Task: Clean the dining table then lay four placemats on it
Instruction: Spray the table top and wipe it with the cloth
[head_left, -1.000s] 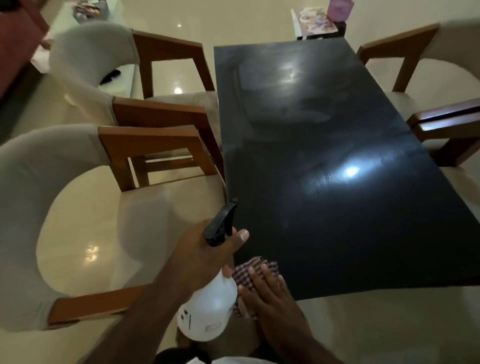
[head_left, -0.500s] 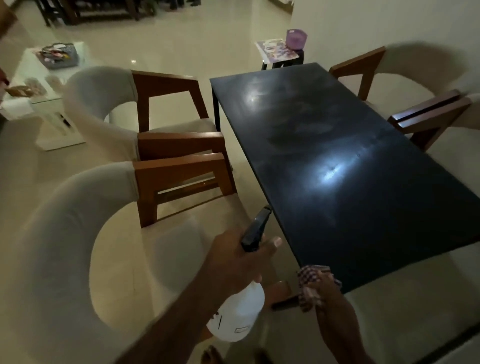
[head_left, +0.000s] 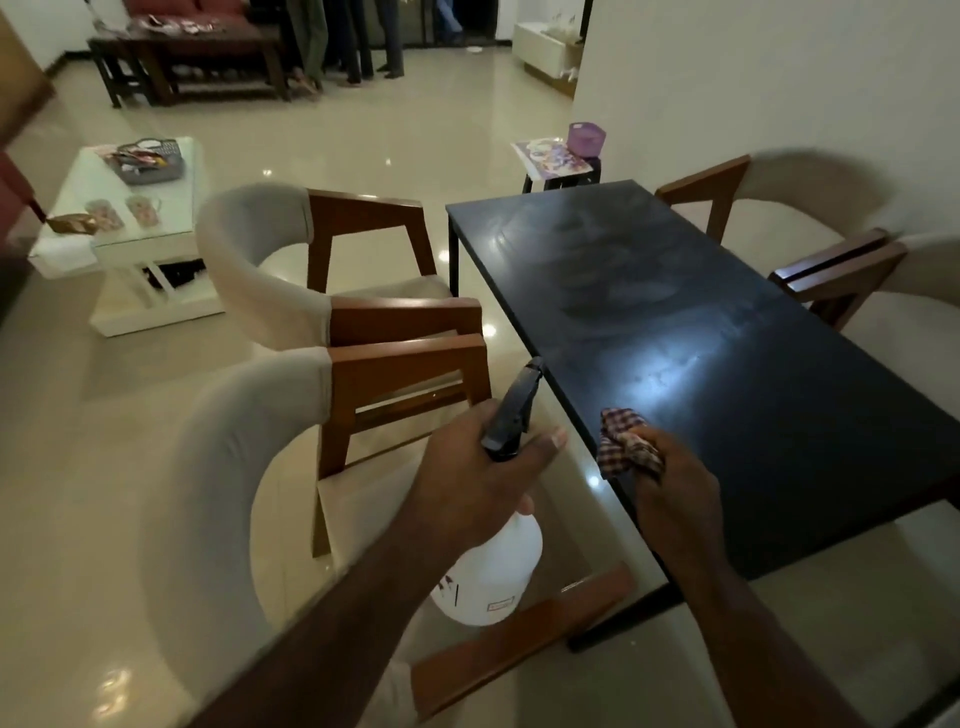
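Observation:
The black dining table (head_left: 701, 332) stretches away on the right, its top bare with faint smears and a bright light reflection. My left hand (head_left: 478, 478) grips the neck of a white spray bottle (head_left: 493, 566) with a black trigger head, held over the near left chair, just left of the table's edge. My right hand (head_left: 675, 488) holds a bunched checked cloth (head_left: 626, 441) at the table's near left corner, just above the surface. A stack of patterned placemats (head_left: 553, 158) lies on a small stool beyond the table's far end.
Two cream chairs with wooden arms (head_left: 395, 322) stand along the table's left side, two more (head_left: 831, 260) on the right by the wall. A purple basket (head_left: 586, 137) sits by the placemats. A white coffee table (head_left: 130, 208) is at the left. People's legs (head_left: 353, 41) stand far back.
My view has lifted and swung left, showing more of the room. My right hand lifted off the table's near edge and bunched the cloth in its fingers. The bottle stays in my left hand.

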